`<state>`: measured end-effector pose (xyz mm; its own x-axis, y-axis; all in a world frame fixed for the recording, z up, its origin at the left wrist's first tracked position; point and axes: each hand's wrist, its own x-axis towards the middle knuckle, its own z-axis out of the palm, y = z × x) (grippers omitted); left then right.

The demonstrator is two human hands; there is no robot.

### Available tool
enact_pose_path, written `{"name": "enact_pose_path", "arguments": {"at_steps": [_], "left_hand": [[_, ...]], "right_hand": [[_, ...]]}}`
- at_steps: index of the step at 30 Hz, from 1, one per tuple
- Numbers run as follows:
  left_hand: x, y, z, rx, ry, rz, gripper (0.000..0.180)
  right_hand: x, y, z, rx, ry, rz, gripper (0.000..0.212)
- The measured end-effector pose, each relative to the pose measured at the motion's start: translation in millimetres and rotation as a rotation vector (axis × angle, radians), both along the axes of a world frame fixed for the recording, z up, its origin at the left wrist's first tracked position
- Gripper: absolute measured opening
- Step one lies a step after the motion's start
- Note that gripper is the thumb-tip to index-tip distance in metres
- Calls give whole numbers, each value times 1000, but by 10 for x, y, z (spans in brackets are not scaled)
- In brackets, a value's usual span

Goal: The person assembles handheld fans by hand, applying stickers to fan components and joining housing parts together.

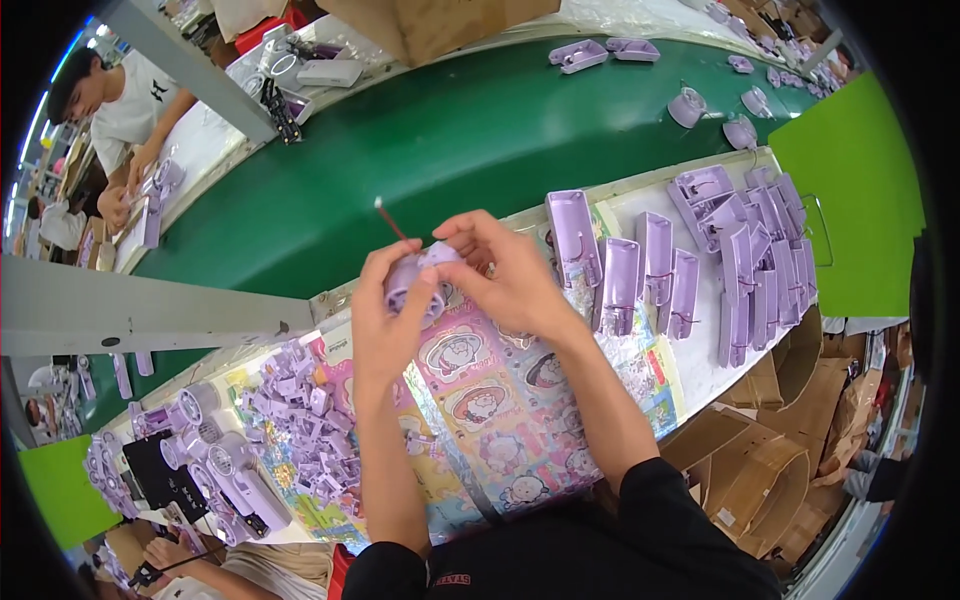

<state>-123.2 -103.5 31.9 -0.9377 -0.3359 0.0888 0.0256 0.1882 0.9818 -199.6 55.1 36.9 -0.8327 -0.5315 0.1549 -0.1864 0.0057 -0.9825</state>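
In front of me, above the picture-covered sheet (480, 375), both hands are closed on a round purple plastic housing (401, 277). My left hand (385, 325) wraps its near and left side, thumb along the front. From the right, my right hand (510, 275) grips a small purple piece (437, 254) at the housing's top between thumb and fingers. Whether that piece is joined to the housing I cannot tell. A dark red wire (392, 219) with a white plug sticks up and away from the housing. My fingers hide much of it.
Small purple parts (300, 420) are heaped at my left, beside finished-looking purple fans (230, 465). Purple trough-shaped shells (620, 285) with red wires lie at my right, more (760, 260) stacked beyond. A green conveyor belt (400, 140) runs behind, carrying several purple parts. Co-workers sit at left.
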Motion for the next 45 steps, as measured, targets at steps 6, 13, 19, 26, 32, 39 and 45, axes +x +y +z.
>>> {"name": "enact_pose_path", "arguments": {"at_steps": [6,13,19,26,32,39,45], "left_hand": [[-5,-42,-150,122,127,60,12],[-32,53,-66,315,298,20,6],[-47,192,-37,422,225,-46,17],[-87,873,51,-568,175,-192,47],[-126,963,-43,-883,153,-272,50],[-182,832,-13,-1008,198,-198,39],[-225,842,-42,-1081,287,-228,37]], "right_hand": [[12,-42,-14,-76,-152,77,29],[12,-20,2,-272,-312,161,24],[-41,122,149,-386,-252,114,21],[-513,1085,53,-1133,-228,102,41],[-607,1169,117,-1350,-271,341,38],[-578,1090,128,-981,-260,204,41],[-538,1063,166,-968,-267,151,41]]}}
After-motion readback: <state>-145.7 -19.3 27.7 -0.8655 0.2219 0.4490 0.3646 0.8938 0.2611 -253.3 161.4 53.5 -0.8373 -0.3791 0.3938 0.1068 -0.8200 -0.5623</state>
